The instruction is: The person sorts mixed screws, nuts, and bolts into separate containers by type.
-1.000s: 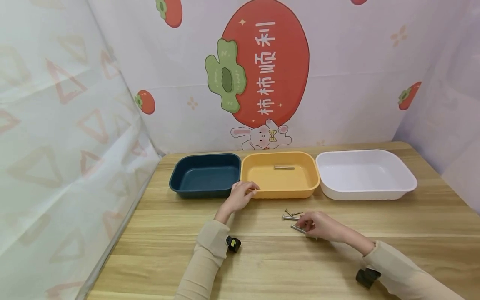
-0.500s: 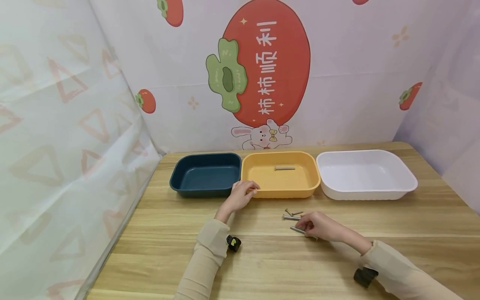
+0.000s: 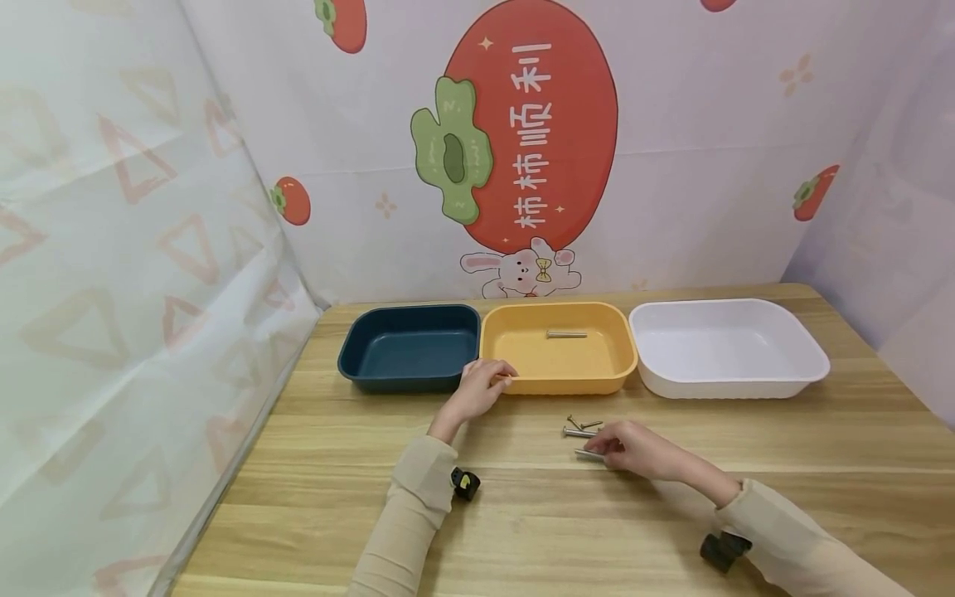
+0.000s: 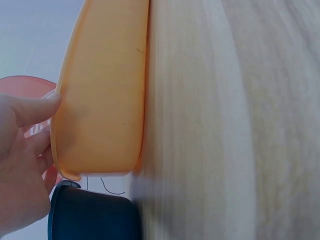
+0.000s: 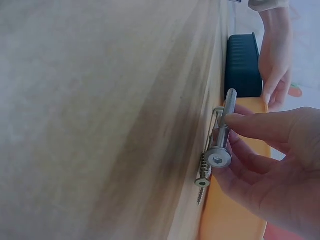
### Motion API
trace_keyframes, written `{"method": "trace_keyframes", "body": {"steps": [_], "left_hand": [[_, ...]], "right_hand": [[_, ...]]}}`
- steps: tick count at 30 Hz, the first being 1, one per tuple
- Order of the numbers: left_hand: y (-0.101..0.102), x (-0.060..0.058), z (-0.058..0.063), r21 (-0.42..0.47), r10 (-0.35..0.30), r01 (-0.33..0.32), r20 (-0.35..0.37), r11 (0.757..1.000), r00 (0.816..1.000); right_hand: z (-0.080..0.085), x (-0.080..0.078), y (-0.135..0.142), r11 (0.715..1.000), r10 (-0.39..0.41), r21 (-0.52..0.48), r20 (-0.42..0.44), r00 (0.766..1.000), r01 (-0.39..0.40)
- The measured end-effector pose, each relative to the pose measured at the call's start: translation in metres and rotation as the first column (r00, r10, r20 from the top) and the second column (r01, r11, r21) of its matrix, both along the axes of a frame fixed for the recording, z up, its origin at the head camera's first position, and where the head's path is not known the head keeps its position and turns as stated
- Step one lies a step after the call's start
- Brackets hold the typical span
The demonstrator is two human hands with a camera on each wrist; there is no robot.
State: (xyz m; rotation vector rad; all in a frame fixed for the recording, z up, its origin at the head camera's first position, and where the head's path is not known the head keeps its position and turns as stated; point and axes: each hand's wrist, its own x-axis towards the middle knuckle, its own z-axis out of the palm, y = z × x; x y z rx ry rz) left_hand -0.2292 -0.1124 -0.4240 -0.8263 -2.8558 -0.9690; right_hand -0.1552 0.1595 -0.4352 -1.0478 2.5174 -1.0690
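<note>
My right hand point(image 3: 637, 452) pinches a long silver hex-socket bolt point(image 5: 226, 131) between thumb and fingers, close over the table. In the right wrist view the bolt's round head faces the camera. Just beyond it lie another silver bolt point(image 3: 578, 433) and two small screws point(image 3: 592, 424), partly overlapped by the held bolt in the right wrist view. My left hand point(image 3: 479, 388) grips the near left rim of the yellow tray point(image 3: 567, 387), thumb outside and fingers over the edge. One long bolt point(image 3: 567, 335) lies inside that tray.
A dark blue tray point(image 3: 406, 385) stands left of the yellow one, and a white tray point(image 3: 731, 388) to its right. All three line the back of the wooden table point(image 3: 537, 531). Behind them hangs a printed cloth point(image 3: 671, 215).
My right hand has drawn the bolt slightly up and left; its head, which showed beyond the fingers half a second ago, is hidden in the head view. The left hand stays on the tray.
</note>
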Motion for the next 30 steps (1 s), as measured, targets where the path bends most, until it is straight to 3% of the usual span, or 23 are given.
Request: {"method": "trace_keyframes", "body": {"steps": [6,17,30], "left_hand": [[0.000,-0.002,-0.001,0.000,-0.002,0.002,0.001,1.000,1.000],[-0.001,-0.002,-0.002,-0.007,0.003,-0.003,0.003,1.000,1.000],[-0.001,-0.002,-0.002,-0.008,0.002,-0.002,0.019,1.000,1.000]], "right_hand": [[0.002,-0.003,-0.001,1.000,-0.004,-0.004,-0.066,0.998,0.003],[0.012,-0.012,-0.005,1.000,-0.005,-0.013,-0.090,0.996,0.004],[0.023,-0.018,-0.003,0.996,-0.073,-0.056,-0.154,0.985,0.065]]}}
